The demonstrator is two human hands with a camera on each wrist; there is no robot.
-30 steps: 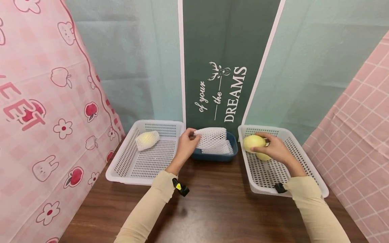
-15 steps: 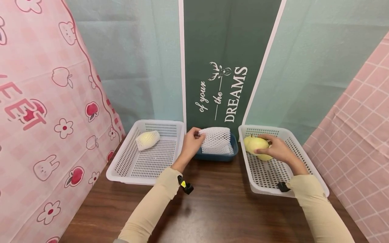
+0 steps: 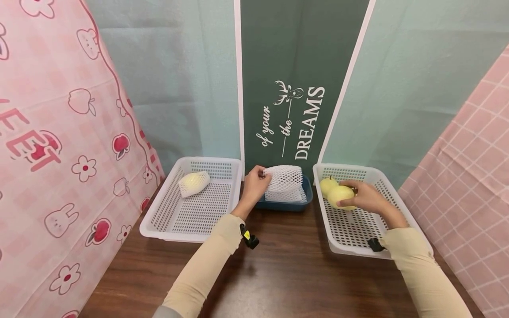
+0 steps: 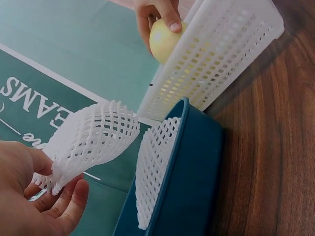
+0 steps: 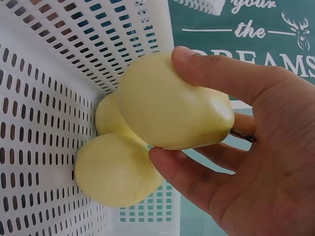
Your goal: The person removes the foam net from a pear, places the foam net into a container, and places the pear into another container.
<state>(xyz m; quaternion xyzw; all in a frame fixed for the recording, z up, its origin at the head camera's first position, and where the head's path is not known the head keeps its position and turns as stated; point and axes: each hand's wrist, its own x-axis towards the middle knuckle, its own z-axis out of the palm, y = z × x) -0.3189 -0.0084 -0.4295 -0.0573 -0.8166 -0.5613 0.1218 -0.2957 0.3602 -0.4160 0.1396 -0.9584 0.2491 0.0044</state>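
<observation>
My left hand [image 3: 256,187] pinches one end of a white foam net sleeve [image 4: 96,132], lifted over a blue bin [image 3: 284,206]. Another foam net [image 4: 156,167] lies in that bin. On the right, my right hand [image 3: 367,198] grips a yellow-green pear [image 5: 172,103] between thumb and fingers, its dark stem toward the palm. Beneath the held fruit, other pears [image 5: 115,169] lie in the right white basket [image 3: 338,245]; the right wrist view shows two of them. The held pear is raised above the basket floor.
A left white basket [image 3: 171,236] contains one pear in a foam net [image 3: 193,183]. Both baskets and the bin stand on a dark wooden table [image 3: 286,265]. Green cloth [image 3: 191,88] hangs behind, with pink cloths [image 3: 469,176] at the sides.
My left hand has shifted slightly right with the foam net. My right hand has drawn the pear a little right and nearer, exposing another pear behind it.
</observation>
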